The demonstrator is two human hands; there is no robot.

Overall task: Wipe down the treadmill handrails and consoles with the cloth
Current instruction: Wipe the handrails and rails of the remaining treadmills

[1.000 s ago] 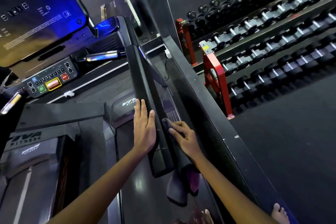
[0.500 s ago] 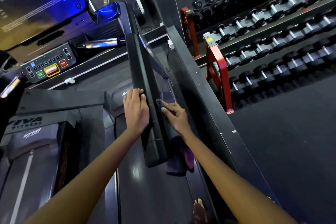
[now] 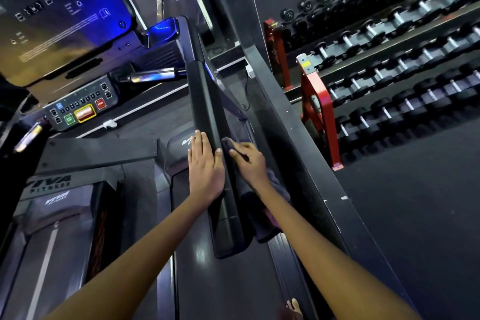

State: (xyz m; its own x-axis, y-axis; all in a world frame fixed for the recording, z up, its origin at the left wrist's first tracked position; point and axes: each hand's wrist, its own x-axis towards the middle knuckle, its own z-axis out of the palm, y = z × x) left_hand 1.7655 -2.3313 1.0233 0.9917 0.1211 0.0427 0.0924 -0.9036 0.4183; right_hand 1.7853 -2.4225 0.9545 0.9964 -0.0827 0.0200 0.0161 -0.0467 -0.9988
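Left hand [image 3: 206,163] flat on handrail [image 3: 207,101], right hand [image 3: 249,158] pressing cloth [image 3: 279,187]

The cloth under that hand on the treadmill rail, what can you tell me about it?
The dark grey, soft-looking cloth lies draped along the outer side of the long black treadmill handrail. Its front end is bunched under the fingers of the right hand, which presses it against the rail. The rest trails back under the wrist and hangs loose below the rail, where a purplish patch shows. The left hand rests flat on the rail's other side, not touching the cloth.
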